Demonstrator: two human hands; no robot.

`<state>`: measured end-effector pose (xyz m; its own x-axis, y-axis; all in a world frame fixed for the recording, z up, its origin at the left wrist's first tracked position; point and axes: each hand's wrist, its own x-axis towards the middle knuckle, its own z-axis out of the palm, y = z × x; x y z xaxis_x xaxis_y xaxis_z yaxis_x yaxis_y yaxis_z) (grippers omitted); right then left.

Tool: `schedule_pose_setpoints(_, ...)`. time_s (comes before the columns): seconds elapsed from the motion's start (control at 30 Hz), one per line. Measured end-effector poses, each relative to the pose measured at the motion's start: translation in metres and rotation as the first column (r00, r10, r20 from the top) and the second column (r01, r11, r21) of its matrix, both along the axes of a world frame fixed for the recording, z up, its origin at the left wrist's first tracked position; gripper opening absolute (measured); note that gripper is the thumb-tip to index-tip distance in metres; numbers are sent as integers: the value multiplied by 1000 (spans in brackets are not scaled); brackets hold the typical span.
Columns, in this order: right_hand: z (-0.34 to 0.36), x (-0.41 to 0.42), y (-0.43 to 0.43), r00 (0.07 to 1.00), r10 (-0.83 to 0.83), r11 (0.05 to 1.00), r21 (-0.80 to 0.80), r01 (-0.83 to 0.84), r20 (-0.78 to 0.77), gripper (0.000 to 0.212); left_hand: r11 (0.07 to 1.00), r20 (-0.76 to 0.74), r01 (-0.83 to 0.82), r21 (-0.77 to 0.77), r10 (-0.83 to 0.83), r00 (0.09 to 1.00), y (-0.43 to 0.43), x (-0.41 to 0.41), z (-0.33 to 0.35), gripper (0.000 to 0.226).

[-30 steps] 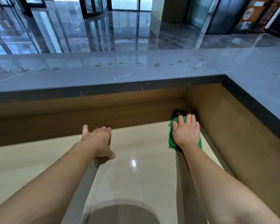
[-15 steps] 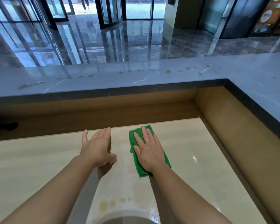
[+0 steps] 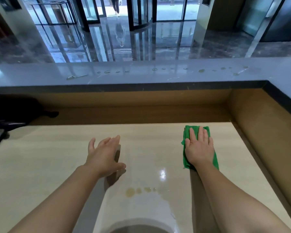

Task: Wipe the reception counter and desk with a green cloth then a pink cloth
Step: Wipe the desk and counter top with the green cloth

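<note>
Beige lower desk [image 3: 57, 157] behind a grey reception counter [image 3: 40, 71]
The right hand [image 3: 198, 148] presses flat, fingers straight, on the folded green cloth [image 3: 187, 130] near the desk's far right corner; the left hand [image 3: 104, 157] is empty, fingers straight together, at mid-desk; brownish spots [image 3: 130, 191] lie nearer the person

We've got a beige desk [image 3: 57, 165], green cloth [image 3: 186, 134] near its back right corner, brownish spots [image 3: 130, 192] toward the front edge.
</note>
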<state>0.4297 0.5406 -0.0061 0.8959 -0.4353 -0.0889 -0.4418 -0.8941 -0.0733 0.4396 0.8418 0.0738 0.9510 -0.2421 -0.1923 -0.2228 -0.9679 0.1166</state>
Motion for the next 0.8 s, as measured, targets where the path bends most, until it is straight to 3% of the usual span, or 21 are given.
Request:
schedule_pose_setpoints(0.17, 3, 20, 27, 992, -122, 992, 11, 123, -44, 59, 1000, -14, -12, -20, 12, 1000, 22, 16, -4, 105)
schedule_pose_setpoints(0.37, 7, 65, 86, 995, -91, 993, 71, 94, -43, 59, 1000, -63, -11, 12, 12, 998, 54, 55, -9, 118)
schedule_pose_setpoints(0.57, 13, 117, 182, 992, 126, 989, 76, -125, -6, 53, 993, -167, 44, 114, -24, 986, 85, 88, -15, 127)
schedule_pose_setpoints(0.8, 23, 159, 281, 904, 427, 887, 214, -410, -38, 46, 972, -243, 139, 188, -91, 966, 103, 112, -30, 136)
